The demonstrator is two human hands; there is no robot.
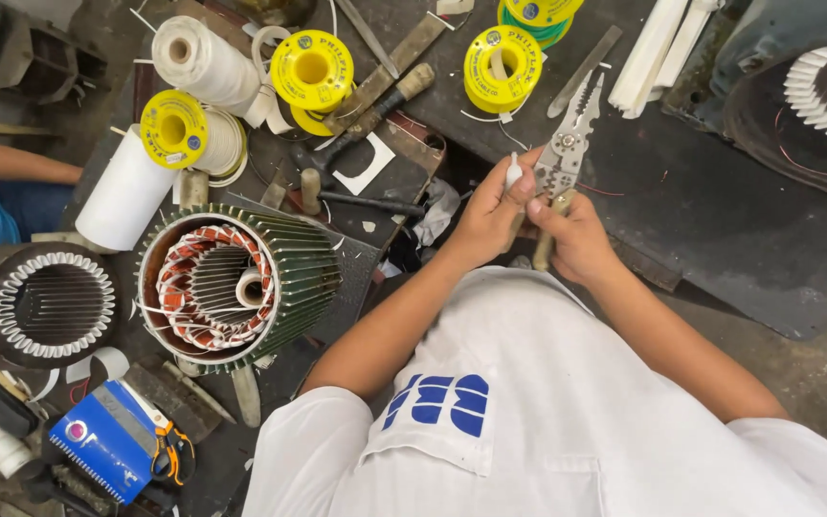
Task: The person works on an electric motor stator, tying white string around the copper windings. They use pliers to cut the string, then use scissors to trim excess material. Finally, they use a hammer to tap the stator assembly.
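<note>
Two hands meet over the bench's dark middle, ahead of our chest. Left hand pinches a small white sleeve, upright; it looks light, bendy, easy to crush. Right hand grips the stripper by its handles: stiff steel, probably hefty, long axis running away from us, nose pointing at the far edge.

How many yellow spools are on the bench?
4: one beside the white roll, one left of the hammer, one above the hands, one at the top edge, cropped.
</note>
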